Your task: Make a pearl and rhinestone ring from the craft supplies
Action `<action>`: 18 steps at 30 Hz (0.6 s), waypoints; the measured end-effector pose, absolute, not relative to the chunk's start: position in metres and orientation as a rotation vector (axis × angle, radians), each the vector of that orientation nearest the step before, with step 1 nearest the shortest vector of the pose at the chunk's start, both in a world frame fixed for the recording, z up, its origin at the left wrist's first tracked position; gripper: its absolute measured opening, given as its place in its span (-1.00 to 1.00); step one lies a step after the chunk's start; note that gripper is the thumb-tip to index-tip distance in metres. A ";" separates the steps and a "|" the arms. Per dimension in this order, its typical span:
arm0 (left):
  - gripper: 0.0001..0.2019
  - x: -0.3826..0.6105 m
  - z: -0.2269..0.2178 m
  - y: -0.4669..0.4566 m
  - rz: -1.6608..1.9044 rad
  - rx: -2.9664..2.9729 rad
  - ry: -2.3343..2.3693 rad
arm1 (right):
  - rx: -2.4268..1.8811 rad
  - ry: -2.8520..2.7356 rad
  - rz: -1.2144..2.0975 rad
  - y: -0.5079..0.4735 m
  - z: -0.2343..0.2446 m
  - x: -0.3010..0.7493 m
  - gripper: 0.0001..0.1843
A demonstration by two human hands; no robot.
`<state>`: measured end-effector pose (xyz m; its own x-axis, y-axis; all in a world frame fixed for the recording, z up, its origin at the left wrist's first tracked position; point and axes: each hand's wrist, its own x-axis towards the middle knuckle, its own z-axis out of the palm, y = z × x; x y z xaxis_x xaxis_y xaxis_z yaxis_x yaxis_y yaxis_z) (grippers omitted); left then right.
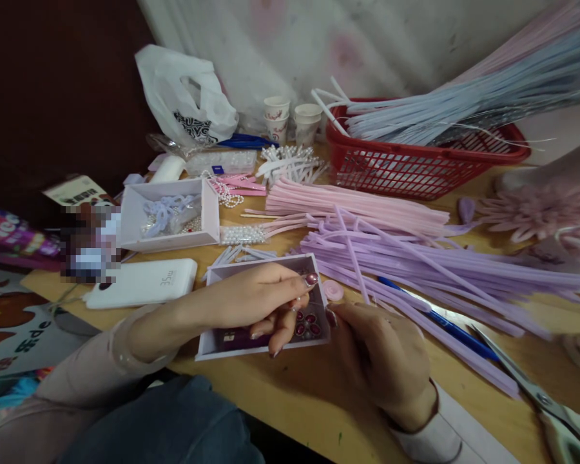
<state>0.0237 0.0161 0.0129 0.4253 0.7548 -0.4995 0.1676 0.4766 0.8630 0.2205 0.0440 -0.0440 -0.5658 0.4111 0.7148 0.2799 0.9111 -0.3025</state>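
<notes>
Over a shallow white box [263, 353], my left hand [265, 296] is bent with thumb and fingers drawn together. A small pearly bead shows by its fingertips, though the exact grip is partly hidden. Dark red gem pieces [308, 324] in pale settings lie in the box's right end, beneath my left fingers. Just off the box's right side, my right hand [384, 354] is closed in a pinch. A faint thin strand seems to run from it toward my left fingers. A pink coiled disc [333, 290] rests on the table between the box and the purple stems.
Purple fuzzy stems [415, 264] and pink ones [357, 206] spread behind my right hand. Scissors [541, 396] and a blue pen [464, 335] lie at right. A red basket [415, 171], a second white box [169, 241], a power bank [142, 283] and paper cups [276, 119] stand around.
</notes>
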 end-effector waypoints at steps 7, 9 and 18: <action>-0.69 0.024 0.014 0.016 0.444 1.057 1.110 | -0.516 -2.223 0.164 0.044 -0.045 0.220 -0.91; -0.69 0.024 0.014 0.016 0.440 1.052 1.111 | -0.515 -2.219 0.156 0.044 -0.045 0.220 -0.92; -0.71 0.023 0.013 0.017 0.459 1.054 1.097 | -0.511 -2.222 0.190 0.044 -0.045 0.222 -0.91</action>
